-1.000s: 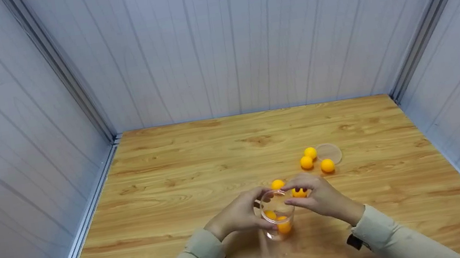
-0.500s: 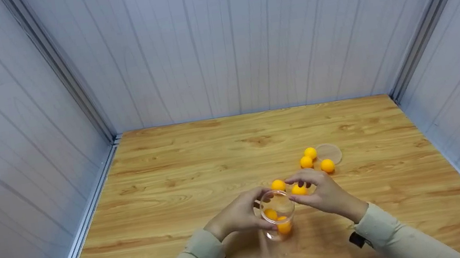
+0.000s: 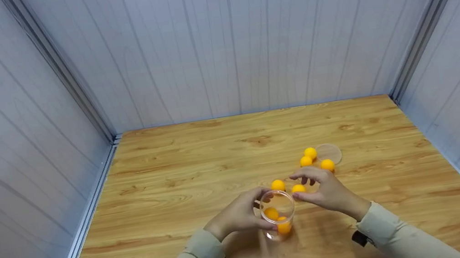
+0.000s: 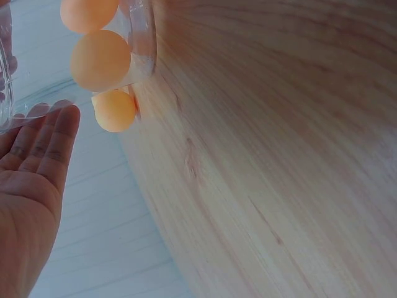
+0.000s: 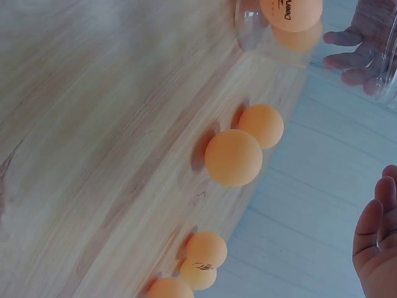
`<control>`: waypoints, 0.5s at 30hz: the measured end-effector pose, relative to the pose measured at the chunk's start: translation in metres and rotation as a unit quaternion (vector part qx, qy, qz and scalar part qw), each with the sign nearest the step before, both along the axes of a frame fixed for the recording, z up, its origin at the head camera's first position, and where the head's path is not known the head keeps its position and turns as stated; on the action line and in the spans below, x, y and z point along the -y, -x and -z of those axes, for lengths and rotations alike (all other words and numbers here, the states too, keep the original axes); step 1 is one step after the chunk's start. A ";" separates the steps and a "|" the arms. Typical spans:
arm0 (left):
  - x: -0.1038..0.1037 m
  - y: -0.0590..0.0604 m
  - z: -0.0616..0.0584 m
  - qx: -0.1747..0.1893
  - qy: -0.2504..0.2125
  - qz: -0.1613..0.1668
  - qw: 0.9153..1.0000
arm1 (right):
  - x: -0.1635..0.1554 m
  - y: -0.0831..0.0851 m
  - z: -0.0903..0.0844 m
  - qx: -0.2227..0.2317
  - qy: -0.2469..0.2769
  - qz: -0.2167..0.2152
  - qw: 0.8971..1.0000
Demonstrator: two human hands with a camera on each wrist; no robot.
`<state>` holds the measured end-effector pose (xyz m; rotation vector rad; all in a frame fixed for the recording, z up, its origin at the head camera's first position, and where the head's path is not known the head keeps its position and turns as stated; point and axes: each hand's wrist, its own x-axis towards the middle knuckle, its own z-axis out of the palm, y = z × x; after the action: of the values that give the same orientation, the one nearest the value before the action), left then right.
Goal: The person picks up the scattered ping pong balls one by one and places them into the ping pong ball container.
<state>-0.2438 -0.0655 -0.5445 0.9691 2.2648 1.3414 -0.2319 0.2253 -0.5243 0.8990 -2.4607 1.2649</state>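
So the clear round plastic cup (image 3: 277, 213) is gripped from its left side by the left hand (image 3: 236, 215), fingers wrapped round the wall, and it's kept upright on the wooden table (image 3: 184, 187). Two orange table-tennis balls are seen inside it.

Just right of the cup, the right hand (image 3: 325, 192) has been drawn back a little from over the rim compared with a second ago, and the small orange ball (image 3: 298, 189) that was being fiddled with now sits on the table just beside the cup's right edge. It looks like it's been let go: in the right wrist view the fingers are loose and apart from the ball, so nothing is held. That ball probably isn't in the cup yet, basically.

Another orange ball (image 3: 277, 184) lies just behind the cup. Further right of the cup, three more are grouped by a clear round lid (image 3: 330, 153).
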 end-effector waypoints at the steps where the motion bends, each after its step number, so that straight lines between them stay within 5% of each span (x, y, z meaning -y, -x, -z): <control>1: 0.000 0.000 0.000 0.000 0.000 -0.001 1.000 | -0.001 0.000 0.001 0.002 -0.002 0.003 1.000; 15: -0.001 0.000 -0.002 -0.001 0.007 -0.002 1.000 | -0.011 0.007 0.009 0.015 -0.021 0.028 0.999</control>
<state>-0.2438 -0.0644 -0.5429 0.9622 2.2751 1.3253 -0.2393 0.2364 -0.5335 0.8206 -2.5249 1.2210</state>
